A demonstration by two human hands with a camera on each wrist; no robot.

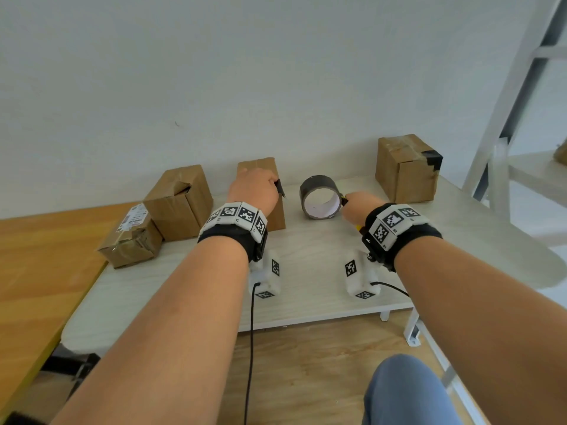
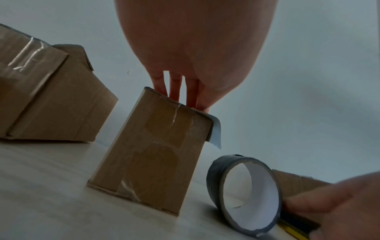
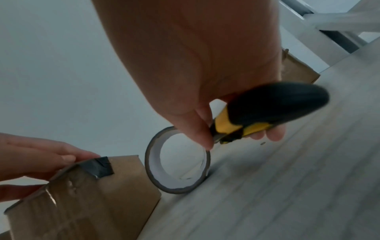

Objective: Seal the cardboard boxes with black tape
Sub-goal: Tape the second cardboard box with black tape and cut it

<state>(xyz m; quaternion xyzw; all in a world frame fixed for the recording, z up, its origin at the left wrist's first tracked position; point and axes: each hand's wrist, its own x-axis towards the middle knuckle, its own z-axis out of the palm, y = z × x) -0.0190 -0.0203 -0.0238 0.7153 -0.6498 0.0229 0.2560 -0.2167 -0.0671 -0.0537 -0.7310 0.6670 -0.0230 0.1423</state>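
While the left hand (image 1: 253, 188) presses black tape flat on the middle box (image 1: 260, 167), the right hand (image 1: 357, 205) grips a knife (image 3: 257, 116) beside the tape roll (image 1: 320, 197) on the desk (image 1: 306, 271); the overhanging strip end probably needs folding down next.

i can't read any words, brand names or numbers from my feed. the only printed text sits on a white shipping label (image 1: 134, 216) stuck to the top of the small cardboard box (image 1: 130, 240) at the left end of the bench (image 1: 306, 265); it shows dark and reddish lines of print, too small and blurred for me to make out. the wrist bands (image 1: 234, 216) and the white camera housings (image 1: 270, 276) below them carry black-and-white square marker patterns, which are codes and not letters. the other boxes, the tape roll (image 1: 320, 196) and the knife handle (image 3: 267, 110) show no lettering i can make out.
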